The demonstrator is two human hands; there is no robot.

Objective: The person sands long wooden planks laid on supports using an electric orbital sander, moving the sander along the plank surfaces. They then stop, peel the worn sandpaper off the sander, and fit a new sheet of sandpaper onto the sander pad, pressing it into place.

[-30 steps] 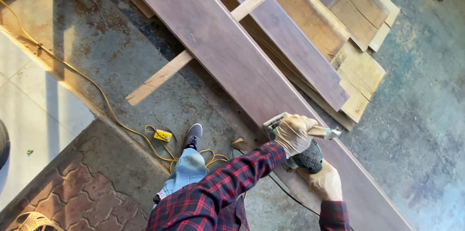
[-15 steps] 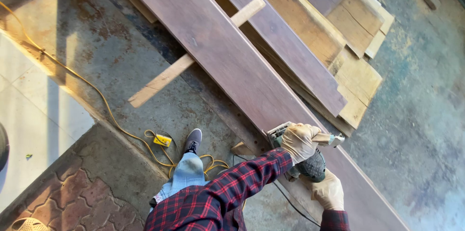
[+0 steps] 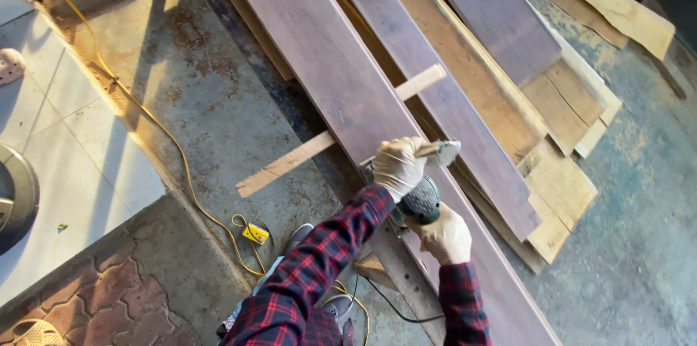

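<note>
One power sander (image 3: 420, 197) sits on the long dark plank (image 3: 341, 92), with two hands on it: the gloved left hand (image 3: 398, 164) wraps its front handle, the right hand (image 3: 444, 235) grips its rear body. One pale batten (image 3: 305, 153) crosses under that plank; a second dark plank (image 3: 435, 92) lies just beside it, and a yellow cord (image 3: 156, 124) trails across the floor.
</note>
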